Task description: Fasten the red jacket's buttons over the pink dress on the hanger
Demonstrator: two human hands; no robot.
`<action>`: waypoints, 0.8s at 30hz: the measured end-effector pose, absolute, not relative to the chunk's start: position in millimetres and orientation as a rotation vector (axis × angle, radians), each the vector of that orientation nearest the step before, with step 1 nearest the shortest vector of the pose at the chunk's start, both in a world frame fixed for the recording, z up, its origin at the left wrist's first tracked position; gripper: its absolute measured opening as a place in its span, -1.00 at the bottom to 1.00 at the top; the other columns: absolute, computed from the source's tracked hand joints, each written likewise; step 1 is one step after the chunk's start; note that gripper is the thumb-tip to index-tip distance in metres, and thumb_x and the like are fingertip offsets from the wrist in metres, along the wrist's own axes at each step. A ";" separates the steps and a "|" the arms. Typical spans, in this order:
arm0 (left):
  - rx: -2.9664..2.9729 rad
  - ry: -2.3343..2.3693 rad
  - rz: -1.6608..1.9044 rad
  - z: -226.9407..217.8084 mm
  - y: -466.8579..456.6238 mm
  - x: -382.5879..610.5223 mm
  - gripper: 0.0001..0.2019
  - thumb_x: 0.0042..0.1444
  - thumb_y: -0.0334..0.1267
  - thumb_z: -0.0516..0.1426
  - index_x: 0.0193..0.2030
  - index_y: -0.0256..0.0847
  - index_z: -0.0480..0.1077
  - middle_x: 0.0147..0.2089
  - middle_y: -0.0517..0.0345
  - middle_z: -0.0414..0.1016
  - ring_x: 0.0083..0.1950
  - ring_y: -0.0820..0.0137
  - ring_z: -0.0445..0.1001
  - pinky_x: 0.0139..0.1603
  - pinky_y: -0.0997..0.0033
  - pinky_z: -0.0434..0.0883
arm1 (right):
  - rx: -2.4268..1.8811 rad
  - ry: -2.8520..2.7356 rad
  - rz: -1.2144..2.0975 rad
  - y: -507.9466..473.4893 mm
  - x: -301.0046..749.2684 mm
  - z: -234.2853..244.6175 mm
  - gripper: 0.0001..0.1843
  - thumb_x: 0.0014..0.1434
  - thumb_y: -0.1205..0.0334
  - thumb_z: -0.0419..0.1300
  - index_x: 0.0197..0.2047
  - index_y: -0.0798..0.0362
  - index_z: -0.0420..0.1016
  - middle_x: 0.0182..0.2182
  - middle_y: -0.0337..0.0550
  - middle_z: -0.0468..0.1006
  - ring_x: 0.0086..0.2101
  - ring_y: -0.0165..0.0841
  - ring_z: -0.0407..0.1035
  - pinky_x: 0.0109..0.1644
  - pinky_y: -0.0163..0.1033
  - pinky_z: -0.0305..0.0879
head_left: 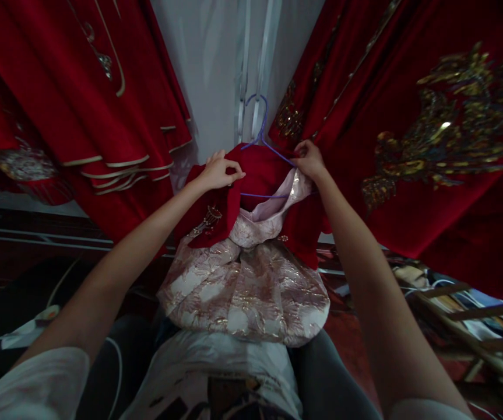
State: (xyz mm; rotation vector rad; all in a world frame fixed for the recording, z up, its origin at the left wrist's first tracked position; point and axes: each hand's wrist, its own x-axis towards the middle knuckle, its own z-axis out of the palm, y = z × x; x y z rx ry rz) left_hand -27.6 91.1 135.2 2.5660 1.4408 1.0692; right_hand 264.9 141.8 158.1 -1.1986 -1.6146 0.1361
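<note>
A pale pink brocade dress [255,291] with a shiny woven pattern spreads over my lap, with a red jacket [255,166] around its upper part. A thin purple hanger [263,119] runs inside the neckline, its hook upward. My left hand [221,170] is closed at the jacket's left shoulder, thumb and forefinger pinching the cloth by its front edge. At the other shoulder, my right hand [308,160] pinches the top of the dress's strap [297,186] beside the hanger's arm. The fingertips there are partly hidden.
Red garments with pale trim [124,169] hang at the left. More red cloth with gold sequin embroidery [435,128] hangs at the right. Behind stands a pale panel [203,70] with metal bars. A wooden rack [474,309] holding papers is at lower right.
</note>
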 end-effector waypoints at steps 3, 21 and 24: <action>2.594 1.420 1.032 139.4 89.9 -25.3 -0.77 0.07 -0.04 0.20 -0.29 -0.13 0.56 -0.12 -0.04 0.34 0.10 -0.01 0.31 0.13 -0.14 0.19 | -1.321 -1.530 0.023 140.8 278.4 162.1 -0.72 -0.29 0.47 0.16 -0.42 0.02 0.29 -0.54 -0.35 0.35 -0.48 -0.39 0.27 -0.27 -0.21 0.30; 2.624 1.406 0.908 141.9 72.4 -11.7 -0.76 0.13 -0.08 0.15 -0.23 -0.17 0.55 -0.13 -0.04 0.30 0.09 0.07 0.30 0.09 0.04 0.23 | -1.790 -1.629 -0.694 115.4 338.0 173.5 -0.66 0.02 0.57 0.06 -0.14 0.27 0.51 -0.09 0.24 0.41 -0.16 -0.28 0.21 -0.10 -0.20 0.08; 2.634 1.437 0.933 140.0 71.7 -13.9 -0.76 0.13 -0.09 0.14 -0.25 -0.18 0.55 -0.11 -0.06 0.29 0.11 0.06 0.28 0.10 0.03 0.22 | -1.871 -1.667 -0.609 108.4 346.3 178.9 -0.72 -0.01 0.58 0.12 -0.22 0.30 0.55 -0.22 0.25 0.47 -0.23 -0.28 0.22 -0.12 -0.19 0.08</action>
